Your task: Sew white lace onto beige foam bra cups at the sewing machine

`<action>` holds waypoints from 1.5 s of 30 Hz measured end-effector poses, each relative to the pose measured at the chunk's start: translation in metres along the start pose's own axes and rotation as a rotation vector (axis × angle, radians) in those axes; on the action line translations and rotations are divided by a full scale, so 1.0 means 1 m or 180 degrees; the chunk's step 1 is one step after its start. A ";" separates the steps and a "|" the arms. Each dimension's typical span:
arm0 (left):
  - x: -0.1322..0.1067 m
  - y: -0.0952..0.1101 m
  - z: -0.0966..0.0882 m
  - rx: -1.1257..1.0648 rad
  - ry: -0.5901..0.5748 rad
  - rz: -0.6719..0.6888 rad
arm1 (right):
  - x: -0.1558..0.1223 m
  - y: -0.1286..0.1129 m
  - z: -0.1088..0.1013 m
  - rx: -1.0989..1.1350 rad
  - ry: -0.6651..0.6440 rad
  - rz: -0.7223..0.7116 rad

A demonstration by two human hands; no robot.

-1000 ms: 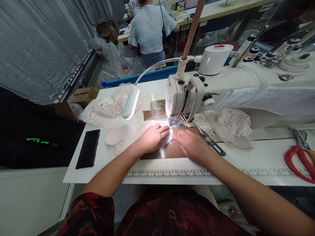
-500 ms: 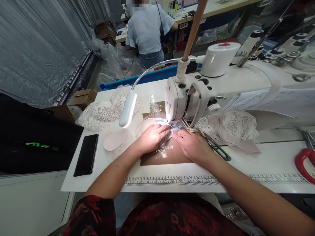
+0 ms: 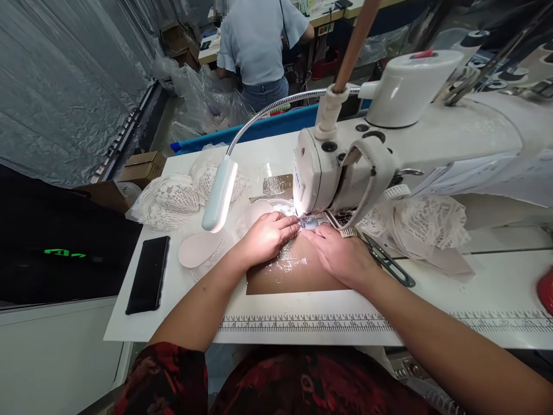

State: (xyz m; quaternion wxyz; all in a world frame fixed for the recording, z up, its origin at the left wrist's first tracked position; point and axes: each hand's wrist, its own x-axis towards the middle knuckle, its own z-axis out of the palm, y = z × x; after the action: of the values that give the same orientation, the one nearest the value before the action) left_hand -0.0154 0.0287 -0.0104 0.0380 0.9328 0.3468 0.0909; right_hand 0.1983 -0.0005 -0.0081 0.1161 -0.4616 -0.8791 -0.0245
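A white sewing machine (image 3: 332, 167) stands over the worktable, its lamp-lit needle area between my two hands. My left hand (image 3: 273, 235) is left of the needle, fingers close together and pressed on a pale lace piece (image 3: 276, 205). On the right, my right hand (image 3: 341, 249) has its thumb and forefinger closed at the lace's near edge, beside the presser foot. Under both hands lies a brown sheet (image 3: 298, 274) with shiny clear film on it. The needle tip and the lace beneath my fingers are partly hidden.
White lace cups (image 3: 168, 202) and a beige oval pad (image 3: 199, 249) lie on the left, near a black phone (image 3: 148, 275). Thread snips (image 3: 391, 265) and more lace (image 3: 432, 225) are on the right. A gooseneck lamp (image 3: 220, 193) hangs above. A person (image 3: 254, 46) sits beyond.
The head view has shifted, so the machine looks bigger and the red-handled tool has slid mostly out at the right. My hands stay at the needle, fingers hardly changed.
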 end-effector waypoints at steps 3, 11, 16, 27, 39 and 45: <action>0.002 -0.001 -0.001 0.0017 -0.0002 -0.0090 | 0.000 0.002 0.001 0.0080 0.0066 -0.0065; 0.001 -0.002 0.001 0.0077 0.0047 -0.0164 | 0.000 0.005 0.004 0.0308 -0.0067 0.0024; -0.005 0.004 -0.011 0.0315 0.0035 -0.0451 | -0.002 0.007 0.005 0.0491 -0.0041 0.0073; -0.013 0.034 -0.027 -0.0240 0.0004 -0.0728 | -0.006 0.010 0.006 0.0728 0.0004 -0.0052; -0.004 0.035 -0.013 -0.0070 -0.0122 -0.0393 | -0.008 0.008 0.008 0.0569 -0.0005 -0.0193; -0.003 0.031 -0.013 -0.0114 -0.0099 -0.0299 | -0.009 0.008 0.012 0.0636 0.0085 -0.0362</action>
State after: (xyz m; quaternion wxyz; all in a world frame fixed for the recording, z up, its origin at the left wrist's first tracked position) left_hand -0.0004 0.0033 0.0059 0.0643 0.9159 0.3879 0.0808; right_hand 0.2074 -0.0010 -0.0222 0.1717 -0.3966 -0.9004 0.0506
